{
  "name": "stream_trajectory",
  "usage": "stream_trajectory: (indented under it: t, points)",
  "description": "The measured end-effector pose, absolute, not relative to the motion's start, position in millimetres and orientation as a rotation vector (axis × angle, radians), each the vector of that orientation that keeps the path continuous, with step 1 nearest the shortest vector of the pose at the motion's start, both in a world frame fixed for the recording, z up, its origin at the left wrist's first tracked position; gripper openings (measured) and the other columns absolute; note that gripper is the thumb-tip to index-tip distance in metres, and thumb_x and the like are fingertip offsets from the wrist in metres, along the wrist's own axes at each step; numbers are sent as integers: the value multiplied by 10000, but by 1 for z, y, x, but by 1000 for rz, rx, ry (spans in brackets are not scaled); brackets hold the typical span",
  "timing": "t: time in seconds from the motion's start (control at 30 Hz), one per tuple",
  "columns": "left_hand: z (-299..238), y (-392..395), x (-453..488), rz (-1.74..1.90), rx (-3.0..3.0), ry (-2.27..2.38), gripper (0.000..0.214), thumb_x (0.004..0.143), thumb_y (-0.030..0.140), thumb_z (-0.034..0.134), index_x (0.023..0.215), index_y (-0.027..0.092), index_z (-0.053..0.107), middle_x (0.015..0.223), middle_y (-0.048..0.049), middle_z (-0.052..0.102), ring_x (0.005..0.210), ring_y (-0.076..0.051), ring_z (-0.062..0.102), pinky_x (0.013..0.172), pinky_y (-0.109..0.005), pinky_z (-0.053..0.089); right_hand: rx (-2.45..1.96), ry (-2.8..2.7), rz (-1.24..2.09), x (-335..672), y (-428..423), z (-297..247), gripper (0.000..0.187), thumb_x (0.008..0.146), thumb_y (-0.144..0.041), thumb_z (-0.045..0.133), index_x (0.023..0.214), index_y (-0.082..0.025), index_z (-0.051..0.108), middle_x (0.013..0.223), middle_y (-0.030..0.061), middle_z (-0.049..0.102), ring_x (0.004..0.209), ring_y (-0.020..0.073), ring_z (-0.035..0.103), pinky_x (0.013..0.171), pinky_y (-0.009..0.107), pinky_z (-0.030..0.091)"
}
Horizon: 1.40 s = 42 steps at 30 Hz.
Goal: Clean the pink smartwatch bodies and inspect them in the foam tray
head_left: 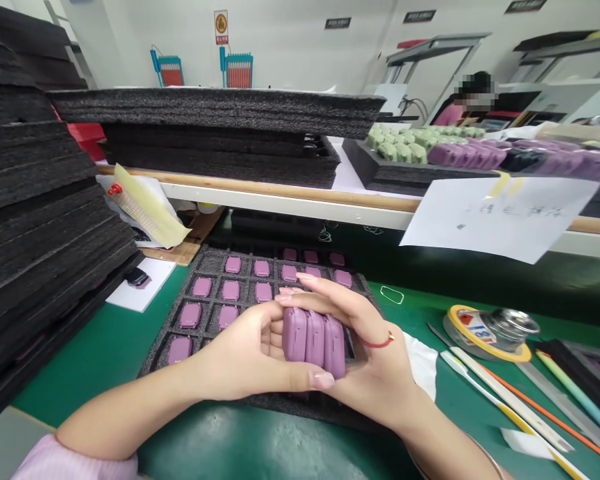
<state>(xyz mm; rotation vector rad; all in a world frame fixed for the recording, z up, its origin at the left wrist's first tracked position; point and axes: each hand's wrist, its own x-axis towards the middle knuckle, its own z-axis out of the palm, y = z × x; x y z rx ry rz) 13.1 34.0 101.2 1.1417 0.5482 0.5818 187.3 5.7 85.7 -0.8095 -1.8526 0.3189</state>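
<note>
Three purple rounded plastic cases (314,340) stand side by side in a row between my hands, above the front of a black foam tray (155,360). My left hand (253,350) is closed round their left end, its thumb along the lower front. From the right, my right hand (375,353) cups the same row, fingers behind and palm against the end case. Both hands hide part of the tray. Single purple cases (231,290) like these lie in many of its square pockets.
Stacked black foam trays (45,167) rise at the left, more foam sheets (220,110) on the shelf. Green and purple cases (467,155) sit upper right. A metal-topped dispenser bottle (510,325), toothbrush (473,380) and sticks lie right. A person (453,113) sits behind.
</note>
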Motion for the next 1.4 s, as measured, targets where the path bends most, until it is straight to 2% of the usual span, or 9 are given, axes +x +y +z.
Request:
stream_trajectory:
  t: [0.13, 0.4, 0.53, 0.73, 0.83, 0.97, 1.13, 1.3, 1.4]
  points:
    - [104, 32, 12, 539, 1154, 532, 413, 718, 118, 807, 1106, 146, 668, 1048, -79, 740, 1001, -224, 724, 936, -388, 560, -823, -1884, 290, 187, 5, 83, 846, 836, -220, 785, 1551, -339, 348, 1341, 39, 686, 1144, 269, 717, 1024, 416, 617]
    - [102, 35, 11, 696, 1402, 600, 320, 691, 246, 880, 957, 146, 734, 927, -34, 754, 962, -228, 722, 857, -308, 564, -735, -2031, 191, 186, 5, 79, 846, 926, -198, 677, 1613, -346, 204, 1489, 44, 570, 1331, 282, 589, 1135, 477, 524]
    - [104, 30, 7, 781, 1564, 680, 471, 679, 311, 900, 1102, 182, 738, 1003, -35, 785, 965, -228, 735, 857, -304, 579, -696, -1990, 343, 190, -2, 85, 988, 797, -480, 799, 1601, -322, 248, 1518, 66, 531, 1425, 320, 480, 1225, 520, 397]
    - [106, 27, 4, 932, 1878, 653, 425, 773, 342, 836, 1161, 203, 731, 1157, -42, 779, 1113, -225, 718, 1021, -302, 530, -783, -1581, 660, 196, 2, 88, 555, 985, -565, 499, 1479, -315, 470, 1337, 68, 645, 1312, 267, 583, 1152, 436, 468]
    - [104, 28, 6, 1012, 1949, 535, 401, 770, 272, 842, 1146, 193, 727, 1155, -50, 781, 1090, -215, 730, 1012, -300, 544, -864, -1512, 897, 196, 6, 89, 635, 952, -681, 458, 1475, -321, 463, 1326, 63, 666, 1264, 263, 622, 1104, 420, 505]
    - [101, 30, 11, 1113, 2022, 426, 348, 799, 180, 803, 1138, 209, 729, 1171, -51, 773, 1129, -220, 708, 1032, -333, 537, -887, -1549, 1245, 193, 7, 90, 879, 778, -751, 663, 1501, -315, 420, 1235, 60, 726, 1199, 283, 675, 1040, 431, 554]
    - [91, 31, 10, 1159, 2162, 494, 240, 856, 308, 763, 1088, 248, 772, 1235, -88, 695, 1235, -266, 614, 1101, -419, 485, -976, -1541, 1184, 186, 5, 88, 1104, 571, -403, 964, 1512, -298, 396, 1355, 95, 666, 1127, 280, 715, 983, 417, 595]
    - [88, 29, 6, 988, 1961, 610, 1059, 679, 321, 909, 1560, 395, 325, 1644, -87, 295, 1533, -375, 246, 1188, -532, 392, -963, -1580, 857, 183, 2, 86, 1107, 641, -280, 937, 1558, -349, 321, 1225, 69, 733, 1097, 279, 729, 1014, 466, 582]
    - [93, 28, 8, 832, 1565, 629, 1345, 583, 241, 961, 1598, 408, 94, 1604, -116, 388, 1471, -346, 401, 1158, -515, 433, -935, -1621, 673, 183, 2, 83, 1095, 657, -274, 933, 1559, -388, 321, 1442, 85, 606, 1182, 314, 691, 1083, 503, 540]
